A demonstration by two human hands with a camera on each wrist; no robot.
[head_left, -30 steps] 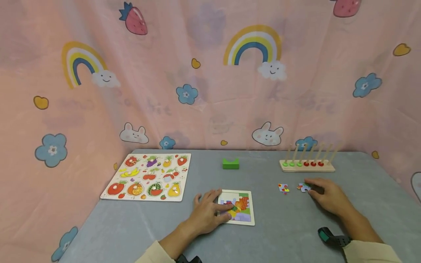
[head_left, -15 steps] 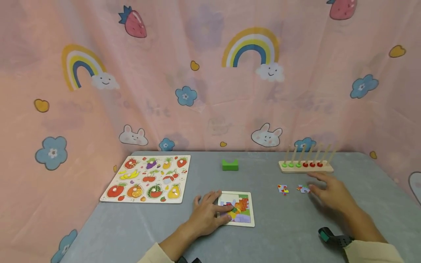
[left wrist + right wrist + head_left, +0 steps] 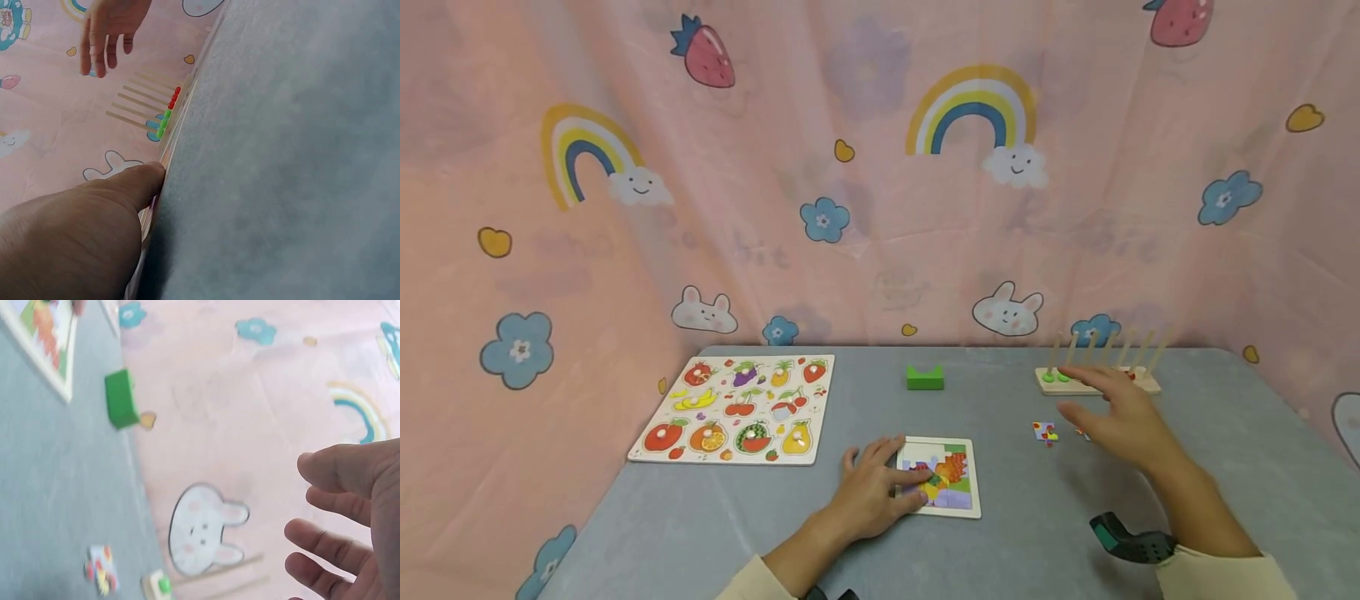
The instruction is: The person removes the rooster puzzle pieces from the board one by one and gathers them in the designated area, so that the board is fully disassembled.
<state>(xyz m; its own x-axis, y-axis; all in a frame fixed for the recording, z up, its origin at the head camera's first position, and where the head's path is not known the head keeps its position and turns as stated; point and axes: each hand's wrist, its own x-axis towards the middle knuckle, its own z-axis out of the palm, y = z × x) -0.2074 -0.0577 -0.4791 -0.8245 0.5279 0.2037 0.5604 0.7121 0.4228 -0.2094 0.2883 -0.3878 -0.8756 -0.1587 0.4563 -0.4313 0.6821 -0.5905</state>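
My left hand (image 3: 871,493) rests on the left side of a small wooden jigsaw puzzle (image 3: 958,471), thumb and index finger extended over the picture. A pale patch shows at the upper left inside its frame. My right hand (image 3: 1122,423) is raised over the right part of the table, fingers apart and holding nothing, as the right wrist view shows too. Beneath and left of it lies a loose jigsaw piece (image 3: 1044,431); a second piece (image 3: 1082,432) is mostly hidden behind the right thumb.
A fruit peg board (image 3: 823,417) lies at the left. Near the back edge stands a green block (image 3: 925,379). A wooden peg rack (image 3: 1043,386) with green and red beads is at the back right, partly covered by the right hand. A pink curtain (image 3: 880,192) hangs behind the table.
The right hand has left the right-hand loose piece, risen and moved left, its fingers spreading. The left hand and the puzzle have stayed in place.
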